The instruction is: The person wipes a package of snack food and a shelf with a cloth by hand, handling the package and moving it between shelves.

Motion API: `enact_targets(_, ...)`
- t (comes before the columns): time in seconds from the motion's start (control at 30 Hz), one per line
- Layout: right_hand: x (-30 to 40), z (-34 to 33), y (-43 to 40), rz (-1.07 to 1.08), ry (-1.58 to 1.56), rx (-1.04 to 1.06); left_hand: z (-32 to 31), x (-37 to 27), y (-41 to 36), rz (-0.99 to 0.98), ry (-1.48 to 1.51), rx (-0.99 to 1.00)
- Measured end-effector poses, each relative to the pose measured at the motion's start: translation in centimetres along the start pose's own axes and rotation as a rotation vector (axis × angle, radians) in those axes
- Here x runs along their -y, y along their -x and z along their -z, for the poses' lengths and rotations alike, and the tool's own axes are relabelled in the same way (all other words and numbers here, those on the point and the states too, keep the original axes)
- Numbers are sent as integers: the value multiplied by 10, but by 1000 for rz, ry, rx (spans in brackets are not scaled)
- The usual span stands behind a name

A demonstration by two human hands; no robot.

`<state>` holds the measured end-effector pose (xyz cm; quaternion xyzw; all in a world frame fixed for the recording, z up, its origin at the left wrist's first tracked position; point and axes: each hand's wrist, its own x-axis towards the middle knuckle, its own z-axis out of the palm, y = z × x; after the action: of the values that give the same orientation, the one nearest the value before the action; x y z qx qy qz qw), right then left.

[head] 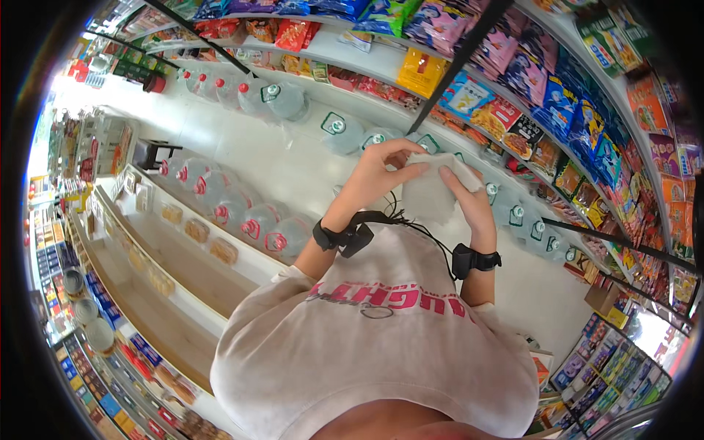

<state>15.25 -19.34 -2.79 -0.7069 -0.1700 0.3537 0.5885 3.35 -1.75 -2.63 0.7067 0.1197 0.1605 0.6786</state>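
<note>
Both hands hold a thin pale grey cloth or paper sheet (432, 192) in front of my chest. My left hand (389, 165) pinches its upper left edge between thumb and bent fingers. At the upper right edge, my right hand (467, 192) has its thumb on the near face, with the other fingers mostly hidden behind the sheet. The lower part of the sheet hangs down, its bottom edge uneven. Each wrist wears a black strap with a small device, and dark cables lie between them.
Snack shelves (379, 60) curve along the far side and right. Large clear plastic bottles (344, 135) line their foot. More bottles with pink caps (258, 225) stand on the floor at left, beside a low wooden shelf (181, 242) holding a few packages.
</note>
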Motion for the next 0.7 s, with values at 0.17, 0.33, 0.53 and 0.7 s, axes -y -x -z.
enact_targets(0.17,13,-84,-35,59,-59,121,93,0,-14,185,79,-82)
enact_targets(0.33,40,-119,-65,-27,-53,131,151,6,-41,258,217,-16)
enact_targets(0.53,41,-125,-113,3,-79,97,188,26,-82,142,11,105)
enact_targets(0.7,27,-122,-162,95,68,176,207,40,-129,341,-52,193)
